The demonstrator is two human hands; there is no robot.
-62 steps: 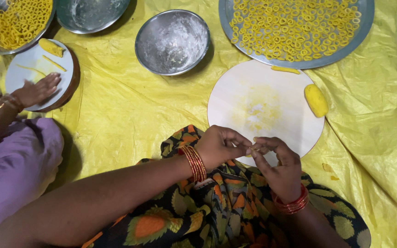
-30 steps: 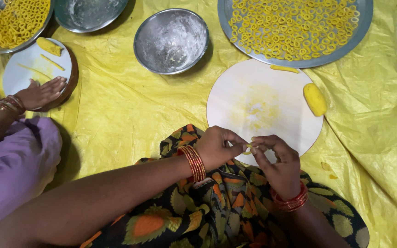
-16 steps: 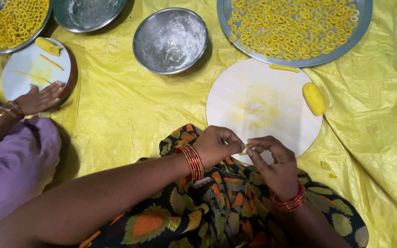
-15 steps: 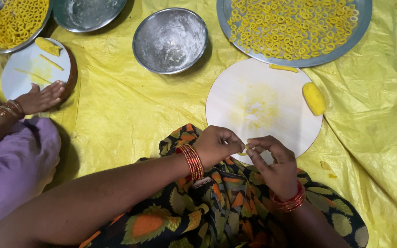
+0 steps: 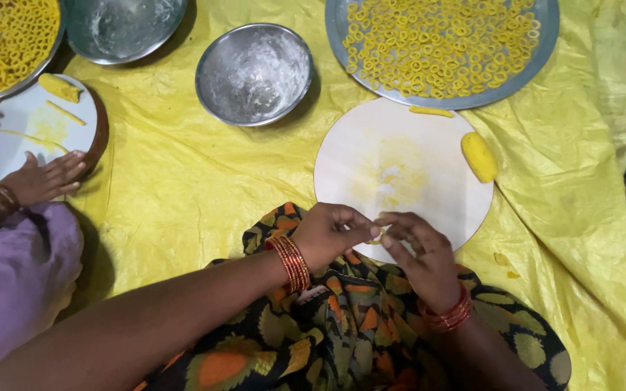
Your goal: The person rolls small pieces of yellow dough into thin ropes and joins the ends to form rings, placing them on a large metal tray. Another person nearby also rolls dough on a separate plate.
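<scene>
The small yellow piece of dough (image 5: pixel 378 233) pinched between the left hand (image 5: pixel 331 233) and the right hand (image 5: pixel 418 253) is almost wholly covered by the fingertips; its shape cannot be told. The near rim of the round white rolling board (image 5: pixel 400 170) is hidden behind both hands. The large round steel tray of yellow dough rings (image 5: pixel 443 47) is cut off by the top edge, as are the empty steel bowl (image 5: pixel 121 25) and the steel plate of rings (image 5: pixel 9 43) at the top left corner. The co-worker's hand (image 5: pixel 41 179) is seen, but the arm runs off the left edge.
</scene>
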